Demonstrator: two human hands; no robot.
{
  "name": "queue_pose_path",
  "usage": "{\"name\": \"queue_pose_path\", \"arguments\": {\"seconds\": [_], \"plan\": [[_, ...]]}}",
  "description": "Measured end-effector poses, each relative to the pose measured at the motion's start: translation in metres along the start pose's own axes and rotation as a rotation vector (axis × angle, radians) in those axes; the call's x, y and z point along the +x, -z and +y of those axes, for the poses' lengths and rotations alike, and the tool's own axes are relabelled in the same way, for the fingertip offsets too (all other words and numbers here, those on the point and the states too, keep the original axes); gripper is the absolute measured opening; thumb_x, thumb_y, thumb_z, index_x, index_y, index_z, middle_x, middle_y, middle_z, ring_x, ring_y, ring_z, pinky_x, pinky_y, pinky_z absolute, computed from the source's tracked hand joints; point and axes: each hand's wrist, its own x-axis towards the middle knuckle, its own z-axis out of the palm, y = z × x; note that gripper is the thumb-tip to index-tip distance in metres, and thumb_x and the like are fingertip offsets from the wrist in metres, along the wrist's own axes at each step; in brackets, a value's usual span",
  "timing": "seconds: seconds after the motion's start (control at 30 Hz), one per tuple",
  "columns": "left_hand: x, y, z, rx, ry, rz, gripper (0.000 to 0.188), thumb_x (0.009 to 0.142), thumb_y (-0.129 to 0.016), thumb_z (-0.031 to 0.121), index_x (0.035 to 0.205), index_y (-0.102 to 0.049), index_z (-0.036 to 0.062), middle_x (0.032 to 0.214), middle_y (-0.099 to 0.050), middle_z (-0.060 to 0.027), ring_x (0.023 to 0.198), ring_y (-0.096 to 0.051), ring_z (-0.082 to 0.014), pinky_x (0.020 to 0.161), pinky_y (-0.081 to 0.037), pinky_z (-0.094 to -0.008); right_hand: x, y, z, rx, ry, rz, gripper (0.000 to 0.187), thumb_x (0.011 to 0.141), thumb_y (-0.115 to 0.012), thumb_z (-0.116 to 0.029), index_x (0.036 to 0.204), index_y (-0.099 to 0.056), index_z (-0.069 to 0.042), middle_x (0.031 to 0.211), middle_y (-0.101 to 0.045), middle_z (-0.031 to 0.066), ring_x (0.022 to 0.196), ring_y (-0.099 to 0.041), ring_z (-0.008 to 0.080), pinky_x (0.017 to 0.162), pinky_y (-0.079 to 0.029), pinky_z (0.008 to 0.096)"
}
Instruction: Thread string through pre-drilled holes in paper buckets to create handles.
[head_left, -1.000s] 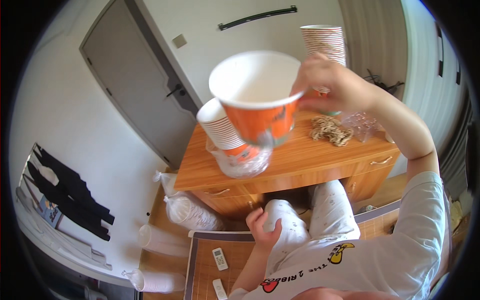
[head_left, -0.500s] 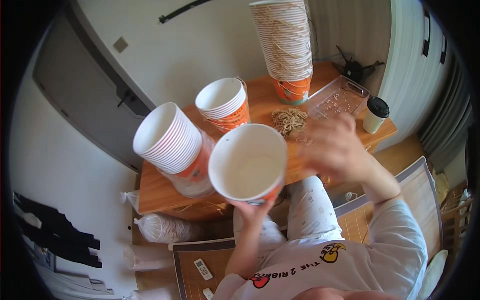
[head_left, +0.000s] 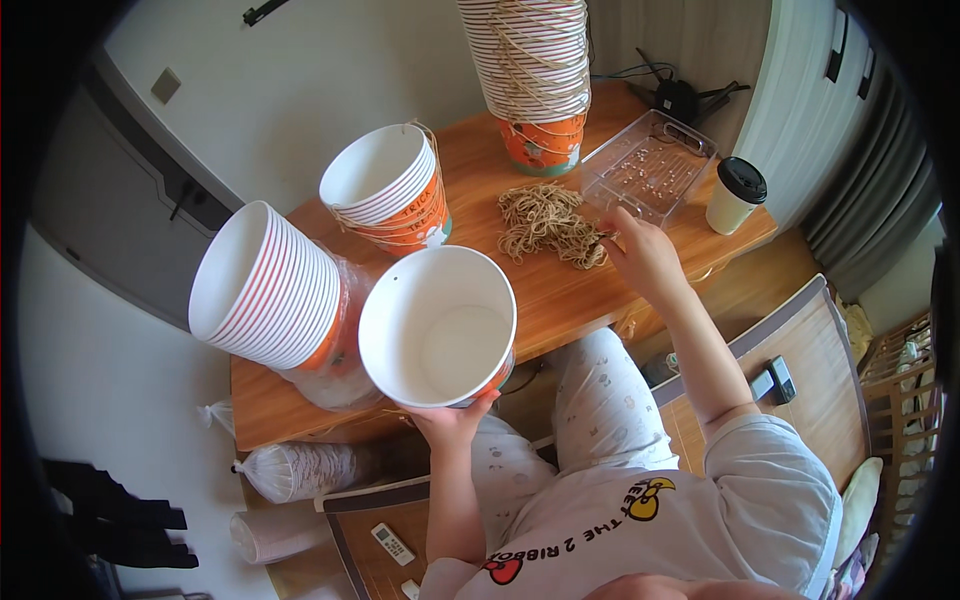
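My left hand (head_left: 450, 422) grips a white-lined paper bucket (head_left: 437, 325) from below, its mouth tilted up toward me. A small dark hole shows in its inner wall near the rim, and its outside is orange. At the right edge of a heap of tan twine cords (head_left: 548, 222) is my right hand (head_left: 645, 255), its fingertips drawn together; whatever is between them is too small to make out. Just beyond those fingers sits a clear plastic tray (head_left: 590, 186) with small pale bits scattered in it.
Left on the wooden table (head_left: 540, 300) lean nested buckets (head_left: 265, 290) in plastic wrap. Behind the held bucket is a shorter stack with cord handles (head_left: 395, 195); a tall corded stack (head_left: 530, 75) stands at the back. A lidded cup (head_left: 735, 205) and a black router (head_left: 680, 100) are at right.
My right hand, blurred in the air before, has come down to the edge of the twine heap. The left hand still holds the bucket. The whole view has shifted.
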Motion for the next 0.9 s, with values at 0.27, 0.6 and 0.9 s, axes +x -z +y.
{"name": "queue_pose_path", "arguments": {"seconds": [0.27,0.6,0.9], "plan": [[-0.002,0.006,0.001,0.050,0.084,-0.059,0.133,0.067,-0.081,0.061,0.148,0.003,-0.0028,0.144,-0.033,-0.0277,0.128,-0.046,-0.0392,0.101,-0.041,-0.0513,0.012,-0.015,0.006,-0.195,0.183,0.134,0.012,0.086,-0.063,-0.013,0.095,-0.056,-0.009,0.079,-0.065,0.0110,0.079,-0.064,0.0328,0.070,-0.049,0.0444],[0.005,0.006,0.015,0.080,0.078,-0.093,0.132,0.065,-0.082,0.060,0.149,-0.002,-0.0028,0.142,-0.037,-0.0249,0.123,-0.051,-0.0361,0.095,-0.048,-0.0461,0.108,0.062,-0.030,-0.146,0.313,0.304,0.017,0.087,-0.067,-0.012,0.101,-0.057,-0.009,0.086,-0.068,0.0108,0.069,-0.063,0.0306,0.063,-0.050,0.0394],[0.006,0.002,0.020,0.005,0.189,-0.074,0.133,0.060,-0.091,0.047,0.148,-0.004,-0.0028,0.140,-0.039,-0.0233,0.121,-0.054,-0.0323,0.092,-0.054,-0.0418,0.166,0.094,-0.085,-0.050,0.507,0.275,0.016,0.089,-0.065,-0.013,0.102,-0.061,-0.005,0.087,-0.066,0.0104,0.077,-0.061,0.0236,0.069,-0.049,0.0363]]}}
